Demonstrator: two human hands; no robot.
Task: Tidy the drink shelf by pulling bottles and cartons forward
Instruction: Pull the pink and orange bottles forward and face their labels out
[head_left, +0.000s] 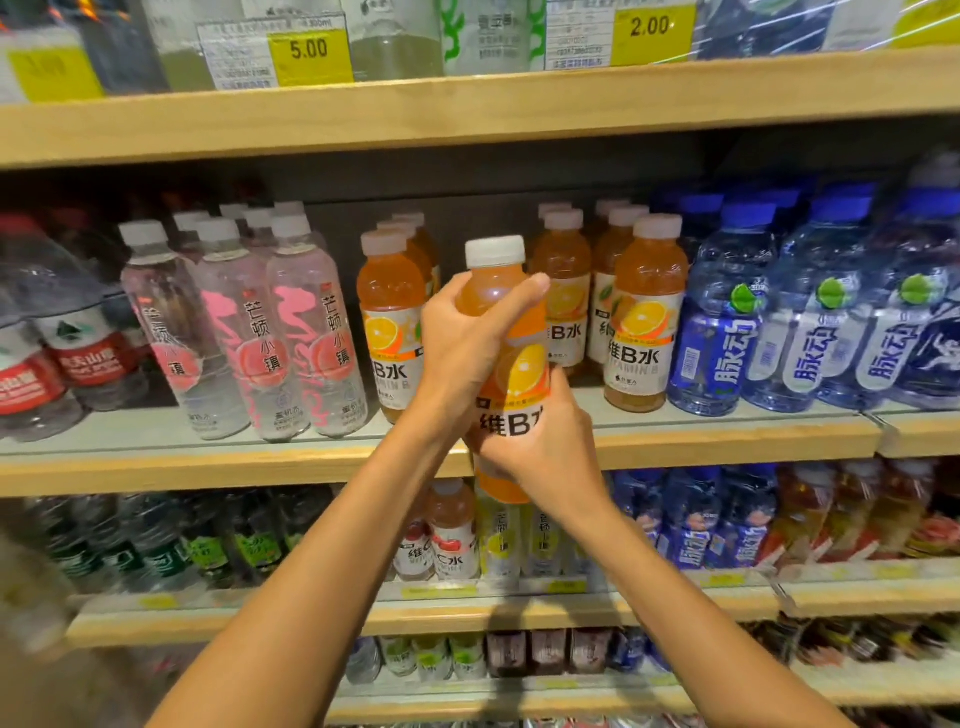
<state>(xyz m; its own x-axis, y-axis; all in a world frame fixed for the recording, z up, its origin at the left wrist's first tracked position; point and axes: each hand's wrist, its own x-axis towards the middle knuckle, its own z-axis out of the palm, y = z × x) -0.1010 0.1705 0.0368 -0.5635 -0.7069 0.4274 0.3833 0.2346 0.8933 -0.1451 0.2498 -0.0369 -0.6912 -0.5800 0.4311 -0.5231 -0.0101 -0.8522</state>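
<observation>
- Left hand (465, 345) grips a clear plastic bottle of orange drink with a white cap (519, 379), fingers (527, 291) curled round its shoulder.
- Right hand (545, 452) wraps the label lower down, fingers curled.
- Bottle is held upright before the wooden-edged shelf (727, 441), between matching orange bottles (644, 312).

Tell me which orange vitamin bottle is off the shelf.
The orange bottle held by the left hand near its top and the right hand lower down; the other orange bottles stand on the shelf.
</observation>
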